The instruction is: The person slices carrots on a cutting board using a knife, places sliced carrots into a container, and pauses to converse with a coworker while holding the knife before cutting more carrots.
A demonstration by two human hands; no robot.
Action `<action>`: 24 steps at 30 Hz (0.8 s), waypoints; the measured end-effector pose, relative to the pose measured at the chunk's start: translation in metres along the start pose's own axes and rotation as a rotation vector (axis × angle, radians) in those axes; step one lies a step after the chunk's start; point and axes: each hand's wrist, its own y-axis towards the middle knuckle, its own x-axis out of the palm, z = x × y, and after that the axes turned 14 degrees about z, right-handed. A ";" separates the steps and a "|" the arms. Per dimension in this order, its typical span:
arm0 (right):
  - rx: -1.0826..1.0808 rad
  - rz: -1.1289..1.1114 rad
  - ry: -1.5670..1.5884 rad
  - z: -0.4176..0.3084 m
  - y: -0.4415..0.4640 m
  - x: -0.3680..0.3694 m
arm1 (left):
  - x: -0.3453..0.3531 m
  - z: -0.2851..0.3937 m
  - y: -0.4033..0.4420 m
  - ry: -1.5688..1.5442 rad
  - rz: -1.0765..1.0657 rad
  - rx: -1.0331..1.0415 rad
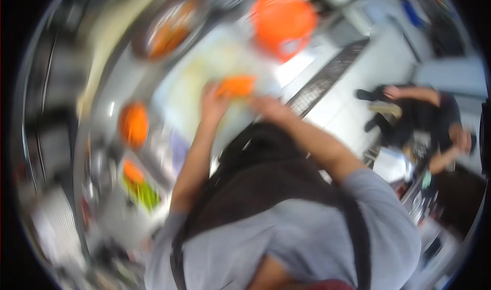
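Observation:
The whole view is smeared by motion. A whitish cutting board (179, 93) lies in front of me on the counter. On it is an orange piece that looks like carrot (239, 86). My left hand (214, 105) is closed on the carrot's left end. At the board's right edge, my right hand (267, 107) is near the carrot's other end. Its fingers are blurred, and whether it holds anything cannot be made out.
Beyond the board stands an orange bucket-like container (283, 23). A bowl (140, 39) with orange pieces sits at the upper left, a smaller orange-filled bowl (134, 125) at left. Below it are orange and green items (146, 195). Another person (409, 108) is at right.

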 end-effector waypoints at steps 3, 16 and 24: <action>0.089 0.115 -0.117 -0.004 0.002 -0.004 | 0.003 -0.003 0.009 0.002 -0.080 0.028; 0.252 0.503 -0.108 0.001 -0.142 -0.032 | -0.013 0.011 0.023 0.020 -0.226 0.234; 0.291 0.619 -0.188 0.042 -0.215 -0.026 | -0.011 0.000 0.020 0.126 -0.253 0.410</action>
